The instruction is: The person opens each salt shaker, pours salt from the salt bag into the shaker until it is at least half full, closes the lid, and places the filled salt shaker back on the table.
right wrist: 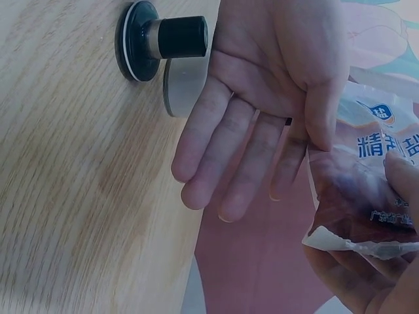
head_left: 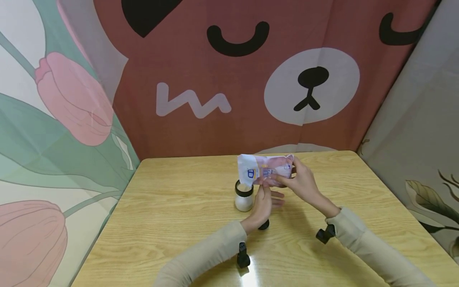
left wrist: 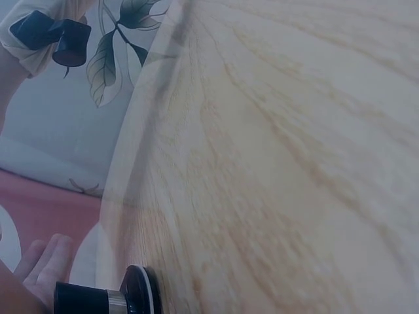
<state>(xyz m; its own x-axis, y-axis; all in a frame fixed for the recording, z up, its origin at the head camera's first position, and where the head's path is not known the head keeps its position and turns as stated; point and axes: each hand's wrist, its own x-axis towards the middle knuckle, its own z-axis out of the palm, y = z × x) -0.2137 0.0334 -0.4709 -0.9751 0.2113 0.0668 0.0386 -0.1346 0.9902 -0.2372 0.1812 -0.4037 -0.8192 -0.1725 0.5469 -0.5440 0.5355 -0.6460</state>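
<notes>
My right hand (head_left: pixel 303 181) grips a pink-and-white salt bag (head_left: pixel 274 169), held sideways with its pale end over a small jar (head_left: pixel 244 203). The jar is whitish with a black rim and stands upright on the table. Under the bag is my left hand (head_left: pixel 263 205), its fingers straight and its thumb against the bag's edge, as the right wrist view shows. A black lid with a knob (right wrist: pixel 180 38) rests on the table beside the jar; in the head view my left hand partly hides it. Whether salt is flowing cannot be made out.
The wooden table (head_left: pixel 172 207) has its far edge against a curtain (head_left: pixel 193 135) printed with a bear's face. Patterned cloths hang at both sides. Black wrist cameras (head_left: pixel 243 257) hang below the sleeves.
</notes>
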